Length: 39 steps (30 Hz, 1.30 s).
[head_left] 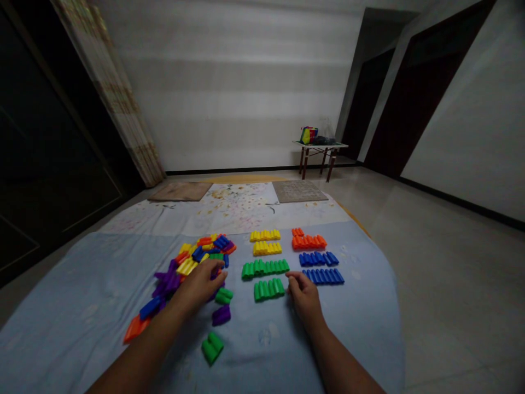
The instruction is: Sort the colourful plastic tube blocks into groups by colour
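My left hand (pixel 204 283) reaches over the right side of a mixed pile of short plastic tubes (pixel 186 267), in yellow, purple, blue, orange and green. Its thumb and index finger are apart, with nothing visible between them. My right hand (pixel 304 298) is by the right end of the green rows (pixel 268 289), fingers curled and tips close together. Whether a small piece sits in them is hidden. Just below my left hand lie a green pair (pixel 223 296), a purple piece (pixel 221 315) and another green pair (pixel 212 348).
Beyond the green rows are yellow rows (pixel 266 248). Orange rows (pixel 309 242) and blue rows (pixel 323 276) lie to the right. Two flat boards (pixel 299 191) rest at the far edge of the cloth-covered table (pixel 262 366). A small folding table (pixel 320 145) stands by the wall.
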Tool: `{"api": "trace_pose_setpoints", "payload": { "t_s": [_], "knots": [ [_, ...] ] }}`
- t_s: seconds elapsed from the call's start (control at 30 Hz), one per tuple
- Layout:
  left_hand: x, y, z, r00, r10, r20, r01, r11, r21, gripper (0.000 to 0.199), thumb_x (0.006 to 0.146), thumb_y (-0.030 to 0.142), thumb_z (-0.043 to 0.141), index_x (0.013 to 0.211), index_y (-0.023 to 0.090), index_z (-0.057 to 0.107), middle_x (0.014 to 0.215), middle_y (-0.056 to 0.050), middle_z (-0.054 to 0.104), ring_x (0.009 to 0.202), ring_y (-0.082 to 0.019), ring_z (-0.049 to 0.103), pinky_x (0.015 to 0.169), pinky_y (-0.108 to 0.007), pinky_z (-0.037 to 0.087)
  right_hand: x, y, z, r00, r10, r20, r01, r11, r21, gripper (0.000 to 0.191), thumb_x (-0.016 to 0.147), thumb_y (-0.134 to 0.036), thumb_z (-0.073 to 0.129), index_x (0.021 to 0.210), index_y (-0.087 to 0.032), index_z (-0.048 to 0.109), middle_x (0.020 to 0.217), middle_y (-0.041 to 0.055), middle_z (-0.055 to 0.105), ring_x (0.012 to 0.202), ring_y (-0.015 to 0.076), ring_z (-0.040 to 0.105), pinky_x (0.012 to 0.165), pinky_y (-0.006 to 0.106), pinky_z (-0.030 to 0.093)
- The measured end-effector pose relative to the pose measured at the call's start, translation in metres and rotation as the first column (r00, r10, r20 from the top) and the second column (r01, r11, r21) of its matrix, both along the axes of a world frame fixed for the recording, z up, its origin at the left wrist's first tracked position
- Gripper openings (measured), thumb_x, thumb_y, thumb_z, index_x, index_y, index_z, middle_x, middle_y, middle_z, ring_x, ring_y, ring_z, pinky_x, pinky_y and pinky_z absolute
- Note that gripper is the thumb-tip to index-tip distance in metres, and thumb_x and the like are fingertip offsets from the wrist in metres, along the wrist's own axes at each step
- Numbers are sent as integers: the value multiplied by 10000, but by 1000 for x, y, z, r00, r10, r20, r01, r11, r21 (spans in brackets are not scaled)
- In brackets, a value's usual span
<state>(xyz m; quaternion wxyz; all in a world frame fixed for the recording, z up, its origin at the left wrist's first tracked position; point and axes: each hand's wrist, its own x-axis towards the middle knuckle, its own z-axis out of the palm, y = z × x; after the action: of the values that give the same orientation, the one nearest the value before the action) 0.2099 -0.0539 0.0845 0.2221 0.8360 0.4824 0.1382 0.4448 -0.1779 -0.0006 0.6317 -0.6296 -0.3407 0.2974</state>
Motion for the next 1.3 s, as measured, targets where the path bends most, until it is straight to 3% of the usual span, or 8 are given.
{"api": "trace_pose_setpoints", "payload": {
  "t_s": [0.17, 0.37, 0.53, 0.63, 0.83, 1.0, 1.17, 1.3],
  "knots": [
    [-5, -20, -13, 976, -93, -195, 106, 993, 58, 324, 741, 254, 483, 1029, 193, 619, 1058, -90, 610, 1011, -222, 546, 907, -365, 395, -1, 2, -1, 1000, 1, -8, -1, 1000, 4, 358, 717, -465, 547, 843, -143, 642, 525, -29, 511, 452, 112, 430, 410, 220, 326],
    [-2, -22, -17, 942, -207, -266, 227, 973, 44, 450, 619, 30, 450, 930, 283, 654, 1043, -44, 628, 1015, -237, 517, 913, -432, 339, 0, 3, -3, 1000, 5, -21, -5, 1000, 1, 357, 714, -466, 554, 858, -151, 641, 526, -38, 511, 444, 114, 431, 412, 225, 322],
    [1, -20, -20, 937, -166, -308, 210, 971, 113, 318, 624, 76, 475, 840, 250, 631, 1065, -56, 595, 1025, -250, 483, 907, -452, 311, -1, 2, 0, 999, 12, -36, -12, 1000, 11, 346, 713, -454, 561, 854, -146, 633, 523, -38, 502, 449, 113, 426, 416, 223, 313],
    [5, -22, -20, 946, -107, -307, 160, 975, 156, 237, 628, 236, 567, 859, 217, 615, 1127, -90, 550, 1096, -285, 436, 911, -446, 301, -1, 2, 2, 999, 15, -32, -14, 1000, 8, 349, 714, -455, 557, 855, -145, 632, 525, -37, 502, 450, 114, 426, 420, 225, 314],
    [9, -23, -19, 942, -42, -334, 99, 982, 158, 369, 621, 465, 602, 870, 194, 628, 1150, -102, 543, 1101, -295, 434, 910, -420, 284, -1, 1, 3, 999, 27, -17, -27, 1000, 6, 366, 717, -470, 547, 854, -142, 636, 534, -32, 513, 461, 119, 441, 435, 229, 327],
    [4, -13, -24, 927, -119, -355, 160, 983, 90, 597, 596, 401, 633, 1168, 260, 540, 1269, -76, 483, 1191, -279, 380, 963, -405, 253, -2, 2, 6, 1000, 20, -15, -20, 1000, 21, 347, 718, -455, 543, 837, -142, 635, 527, -37, 514, 456, 115, 439, 437, 228, 324],
    [3, -4, -26, 904, -203, -378, 234, 971, 39, 426, 595, 334, 620, 1018, 286, 621, 1206, -47, 526, 1160, -280, 416, 919, -412, 295, -3, 2, 8, 999, 23, -24, -22, 999, 26, 313, 725, -427, 534, 827, -147, 630, 523, -44, 502, 450, 109, 429, 434, 224, 313],
    [11, -2, -13, 933, -176, -314, 205, 977, 60, 357, 620, 385, 608, 952, 254, 626, 1109, -53, 576, 1102, -269, 459, 917, -414, 299, 0, 3, 4, 1000, 5, -17, -5, 999, 38, 329, 733, -432, 536, 853, -142, 636, 537, -35, 516, 481, 116, 451, 454, 224, 328]
  ]
}}
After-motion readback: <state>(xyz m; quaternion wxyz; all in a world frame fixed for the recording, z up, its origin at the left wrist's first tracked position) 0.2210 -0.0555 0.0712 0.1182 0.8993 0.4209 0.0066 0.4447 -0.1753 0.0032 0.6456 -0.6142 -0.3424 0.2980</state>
